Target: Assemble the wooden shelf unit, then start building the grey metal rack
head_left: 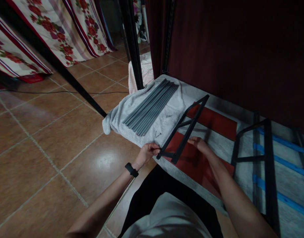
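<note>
At the near edge of the grey cloth (122,109), the left hand (149,151) pinched, contents unclear, by the near end of the black frame (190,129); the right hand (198,144) seemingly grasped its right bar. Its long axis slanted away rightward.

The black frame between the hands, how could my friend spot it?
Start at the big gray cloth under the bundle of gray rods. Just right of the rods is the black frame. Another black frame is farther right, but yours is between the left hand and right hand.
</note>
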`<state>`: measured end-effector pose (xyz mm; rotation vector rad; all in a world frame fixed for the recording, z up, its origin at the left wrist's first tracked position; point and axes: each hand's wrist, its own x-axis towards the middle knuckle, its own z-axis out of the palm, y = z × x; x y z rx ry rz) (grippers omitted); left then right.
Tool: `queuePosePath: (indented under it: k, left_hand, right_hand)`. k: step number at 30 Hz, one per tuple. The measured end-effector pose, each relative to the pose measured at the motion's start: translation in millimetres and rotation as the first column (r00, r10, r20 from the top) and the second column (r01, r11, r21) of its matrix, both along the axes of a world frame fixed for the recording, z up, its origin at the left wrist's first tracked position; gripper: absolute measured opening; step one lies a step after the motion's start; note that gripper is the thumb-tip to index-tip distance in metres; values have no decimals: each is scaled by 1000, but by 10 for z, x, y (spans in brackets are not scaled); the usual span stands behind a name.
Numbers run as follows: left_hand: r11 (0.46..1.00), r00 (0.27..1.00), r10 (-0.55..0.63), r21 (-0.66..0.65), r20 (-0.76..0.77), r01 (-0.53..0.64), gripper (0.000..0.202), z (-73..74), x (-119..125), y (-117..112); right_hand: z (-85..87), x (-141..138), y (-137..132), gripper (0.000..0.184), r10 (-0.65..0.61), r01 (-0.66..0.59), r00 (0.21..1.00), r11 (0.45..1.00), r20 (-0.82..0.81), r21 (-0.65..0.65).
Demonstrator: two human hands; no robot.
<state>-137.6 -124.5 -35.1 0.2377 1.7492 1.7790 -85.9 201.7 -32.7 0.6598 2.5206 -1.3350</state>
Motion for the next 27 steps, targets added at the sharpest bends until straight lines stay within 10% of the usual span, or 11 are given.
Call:
queuePosePath:
  k: [9, 16, 27]
  left_hand:
    - [999, 992, -1, 53, -130, 8, 12, -24, 38, 31]
    - [953, 909, -68, -296, -410, -63, 14, 5, 99, -3]
    - [951, 937, -110, -309, -333, 2, 14, 20, 85, 5]
  right_hand:
    - [-24, 13, 11, 40, 6, -6, 1000, 1000, -1, -21]
    - [6, -2, 1, 40, 22, -22, 1000, 1000, 17, 6]
    - [-48, -1, 17, 38, 26, -26, 1000, 1000, 16, 2]
